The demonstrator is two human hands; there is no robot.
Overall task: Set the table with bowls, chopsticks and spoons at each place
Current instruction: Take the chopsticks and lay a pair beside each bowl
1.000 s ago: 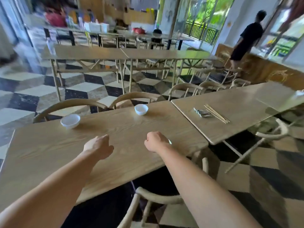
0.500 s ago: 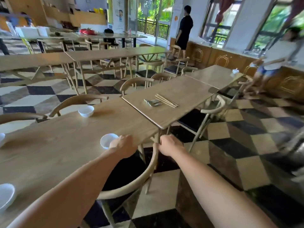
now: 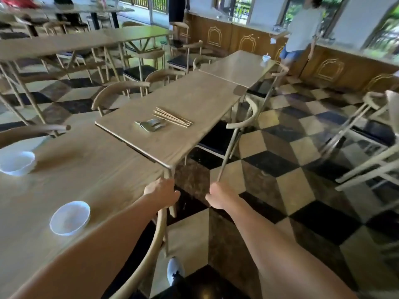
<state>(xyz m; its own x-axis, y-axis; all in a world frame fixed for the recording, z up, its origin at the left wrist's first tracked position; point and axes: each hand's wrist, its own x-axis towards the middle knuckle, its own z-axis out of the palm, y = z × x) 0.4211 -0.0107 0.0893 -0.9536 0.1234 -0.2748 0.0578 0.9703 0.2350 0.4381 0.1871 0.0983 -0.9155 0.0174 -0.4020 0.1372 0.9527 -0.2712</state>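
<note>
Left: the left hand (image 3: 162,193) is up at the corner of the near table (image 3: 75,169), fingers curled. It sits right over the top of a chair back (image 3: 158,229), and whether it grips that rail cannot be told.
Right: the right hand (image 3: 218,195) is level with it over the checkered floor (image 3: 280,169), clenched in a loose fist with nothing in it.
Crockery: the near bowl (image 3: 70,217) sits lower left on the near table, beside the left forearm. The far bowl (image 3: 17,162) is at the left edge of the frame on the same table.
Cutlery: the chopsticks (image 3: 172,118) lie in a loose bundle just above centre on the second table (image 3: 194,98), well ahead of both hands. The spoons (image 3: 151,125) are heaped just beside them on the lower-left side; whether the two touch cannot be told.
Changed: and the near bowl has dropped back! Half a second ago it sat right by the left hand's knuckles; now it lies well behind them. The chopsticks and spoons show larger and further left in the frame, same spot on their table. Both hands keep their curl.
Beyond: a person in a pale top (image 3: 300,33), blurred at the right edge before, now stands upper right by the wood-panelled counter (image 3: 323,67). A small cup (image 3: 266,58) sits on the farthest tabletop.
</note>
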